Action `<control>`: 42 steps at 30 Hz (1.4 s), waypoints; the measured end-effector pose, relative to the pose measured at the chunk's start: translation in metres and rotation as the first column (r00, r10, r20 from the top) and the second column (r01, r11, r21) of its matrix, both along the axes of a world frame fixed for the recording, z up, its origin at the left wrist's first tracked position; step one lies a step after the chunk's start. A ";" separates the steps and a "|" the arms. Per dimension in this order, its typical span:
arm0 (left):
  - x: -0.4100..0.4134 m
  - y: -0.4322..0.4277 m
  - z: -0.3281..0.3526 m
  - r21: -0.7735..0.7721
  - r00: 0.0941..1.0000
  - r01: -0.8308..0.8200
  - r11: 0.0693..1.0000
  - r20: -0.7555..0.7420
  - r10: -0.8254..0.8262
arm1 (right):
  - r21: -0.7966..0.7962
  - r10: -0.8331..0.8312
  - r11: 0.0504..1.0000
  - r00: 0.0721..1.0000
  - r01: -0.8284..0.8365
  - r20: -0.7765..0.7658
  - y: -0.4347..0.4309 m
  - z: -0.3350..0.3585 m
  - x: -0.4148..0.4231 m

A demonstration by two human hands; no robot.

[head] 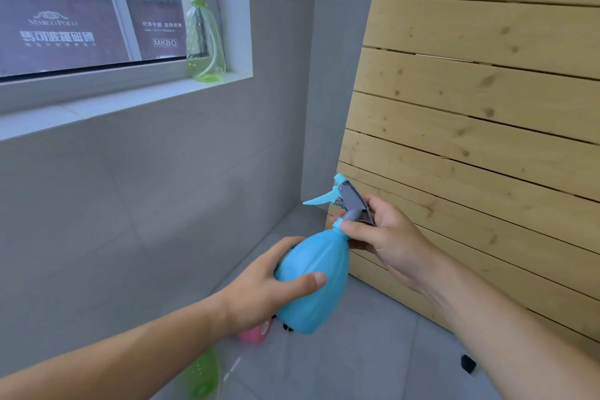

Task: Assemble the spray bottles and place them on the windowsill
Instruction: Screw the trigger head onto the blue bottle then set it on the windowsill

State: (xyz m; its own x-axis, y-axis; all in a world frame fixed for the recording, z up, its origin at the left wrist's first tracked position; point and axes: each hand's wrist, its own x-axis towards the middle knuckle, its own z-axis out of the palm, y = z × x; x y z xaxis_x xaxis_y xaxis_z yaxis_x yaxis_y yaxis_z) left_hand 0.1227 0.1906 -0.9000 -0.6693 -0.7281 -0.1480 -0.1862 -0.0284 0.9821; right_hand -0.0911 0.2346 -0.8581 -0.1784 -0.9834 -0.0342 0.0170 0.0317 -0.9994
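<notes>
- My left hand point(259, 289) wraps the belly of the blue bottle point(311, 286), with the thumb laid across the front and the fingers behind it.
- My right hand point(386, 237) pinches the collar of the spray head point(352, 201) where it meets the neck. I take this for the screwing-on step, but I cannot tell whether the collar is tight.
- The bottle is in the air, tilted with its head leaning up and away. It is above the floor point(357, 351) and well below the windowsill point(130, 101).
- Handling, as I judge it:
  - It looks like thin, light plastic. The wall is opaque, so I cannot tell whether it holds liquid.
  - The smooth wall could slip, so a full grip on the belly suits twisting.
  - I would turn it by the stiff collar, not by the slim trigger, which could bend or fire.
- It is pear-shaped, matte sky blue with faint vertical ribs. The head is grey, with a blue trigger, nozzle tip and collar.
- A clear green bottle point(204, 42) with its head fitted stands upright at the right end of the windowsill, against the frame.
- Below my left hand, a pink bottle point(255, 334) and a blurred green one point(203, 373) lie on the floor, both partly hidden.
- A wooden slat panel point(487, 107) stands to the right.
</notes>
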 end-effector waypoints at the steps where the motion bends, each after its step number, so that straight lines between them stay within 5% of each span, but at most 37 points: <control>1: 0.000 0.000 0.001 0.013 1.000 -0.001 1.000 -0.018 0.002 | -0.004 0.025 1.000 1.000 -0.025 0.000 0.001 0.000 -0.002; 8: 0.000 0.000 0.004 0.090 0.998 -0.013 0.996 -0.053 0.018 | -0.013 0.070 0.997 0.997 -0.070 -0.017 0.000 0.004 -0.005; 13: -0.008 0.002 0.009 0.076 0.996 -0.006 0.997 0.090 -0.001 | -0.010 -0.073 0.997 0.997 0.073 0.000 0.000 -0.003 0.006; 18: -0.008 0.000 0.006 0.269 0.993 0.010 0.963 0.114 -0.042 | 0.026 -0.140 0.990 0.990 0.141 -0.013 -0.001 -0.008 0.008; 27: -0.012 0.000 0.005 0.074 0.972 -0.007 0.997 0.235 -0.011 | 0.093 -0.138 0.987 0.987 0.130 0.086 -0.005 -0.018 0.010; 35: -0.010 -0.005 0.000 0.319 0.993 0.062 0.946 0.073 -0.090 | 0.097 -0.130 0.988 0.983 0.117 0.130 -0.007 -0.020 0.010; 42: -0.013 -0.004 0.003 0.204 0.983 0.078 0.976 0.149 -0.110 | 0.112 -0.118 0.988 0.984 0.103 0.131 -0.007 -0.022 0.012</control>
State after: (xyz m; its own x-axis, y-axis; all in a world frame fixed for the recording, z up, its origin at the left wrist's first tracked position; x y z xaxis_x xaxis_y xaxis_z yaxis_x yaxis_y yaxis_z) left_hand 0.1099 0.1864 -0.8967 -0.6898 -0.6092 -0.3912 -0.3496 -0.1928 0.9168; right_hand -0.0787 0.2276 -0.8800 -0.2723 -0.9475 -0.1675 0.1625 0.1263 -0.9786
